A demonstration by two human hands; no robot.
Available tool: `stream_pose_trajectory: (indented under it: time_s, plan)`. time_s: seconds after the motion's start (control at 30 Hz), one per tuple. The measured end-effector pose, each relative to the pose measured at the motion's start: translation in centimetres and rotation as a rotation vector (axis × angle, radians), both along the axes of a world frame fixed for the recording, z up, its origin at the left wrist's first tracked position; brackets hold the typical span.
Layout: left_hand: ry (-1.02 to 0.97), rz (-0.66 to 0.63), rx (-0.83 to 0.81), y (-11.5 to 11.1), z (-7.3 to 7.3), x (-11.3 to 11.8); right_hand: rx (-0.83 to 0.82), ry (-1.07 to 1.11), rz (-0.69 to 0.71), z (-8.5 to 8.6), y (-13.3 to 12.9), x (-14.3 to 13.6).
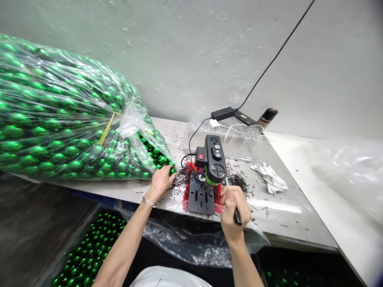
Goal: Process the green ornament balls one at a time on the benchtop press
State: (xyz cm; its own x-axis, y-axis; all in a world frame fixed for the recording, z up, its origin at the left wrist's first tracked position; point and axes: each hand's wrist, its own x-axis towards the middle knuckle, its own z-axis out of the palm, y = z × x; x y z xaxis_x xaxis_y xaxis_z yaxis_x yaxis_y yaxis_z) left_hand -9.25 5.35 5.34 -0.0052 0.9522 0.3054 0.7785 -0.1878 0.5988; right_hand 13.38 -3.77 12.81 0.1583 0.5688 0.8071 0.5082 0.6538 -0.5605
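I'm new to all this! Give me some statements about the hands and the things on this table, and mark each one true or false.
1. The left hand is at the green balls by the big clear bag's opening. True.
2. The white gloves are being worn. False: they lie on the table, and both hands are bare.
3. The right hand grips a tool with a black end. True.
4. The big bag lies right of the black device. False: it lies left of it.
5. Small black bits are scattered around the device. True.
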Motion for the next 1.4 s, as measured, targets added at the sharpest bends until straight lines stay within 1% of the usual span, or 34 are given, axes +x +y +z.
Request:
stream_pose_trajectory:
  time_s: [0.03,0.07,0.17,0.2,0.27,0.33,0.43,0.53,0.63,0.7,0.77,0.97,1.13,1.27,1.4]
  plan:
    - [-0.123,-0.017,-0.063,-0.3,0.1,0.1,-0.002,-0.004,0.002,0.0,0.0,0.0]
    - [-0.298,-0.042,-0.145,-0.8,0.2,0.2,0.0,-0.006,0.004,-0.1,0.0,0.0]
    - [-0.903,-0.117,-0.401,-2.3,0.2,1.0,0.01,0.0,0.003,-0.2,0.0,0.0]
    - [-1.023,-0.133,-0.457,-2.8,0.0,1.4,0.009,0.004,-0.001,-0.2,0.0,0.0]
    - [-1.125,-0.154,-0.535,-3.7,-0.6,2.5,0.0,0.004,-0.007,-0.2,0.0,0.0]
    - [-1.105,-0.172,-0.568,-4.4,-1.4,3.8,-0.009,-0.005,-0.009,-0.1,-0.1,0.0]
    - [-0.932,-0.179,-0.516,-5.0,-2.5,5.8,-0.015,-0.022,-0.005,-0.2,-0.1,0.1]
    - [-0.65,-0.182,-0.373,-5.3,-2.9,7.5,-0.006,-0.026,0.003,-0.2,-0.2,0.1]
    - [-0.382,-0.223,-0.201,-5.7,-2.8,8.4,0.002,-0.035,0.006,-0.3,-0.2,0.1]
    - [-0.273,-0.265,-0.104,-5.8,-2.7,8.5,-0.001,-0.042,0.002,-0.2,-0.2,0.1]
    - [-0.211,-0.292,-0.042,-5.9,-2.6,8.5,-0.003,-0.047,-0.002,-0.2,-0.3,0.1]
    - [-0.11,-0.267,0.025,-5.9,-2.9,8.8,-0.01,-0.051,-0.006,-0.3,-0.4,0.2]
    - [-0.1,-0.222,0.058,-5.8,-3.3,9.2,-0.014,-0.032,-0.014,-0.7,-0.3,0.2]
    - [-0.142,-0.197,-0.033,-5.3,-3.6,8.7,0.002,-0.027,-0.01,-0.9,-0.3,0.1]
    - [-0.206,-0.238,-0.11,-4.6,-3.8,7.6,-0.006,-0.03,-0.003,-0.8,-0.3,0.1]
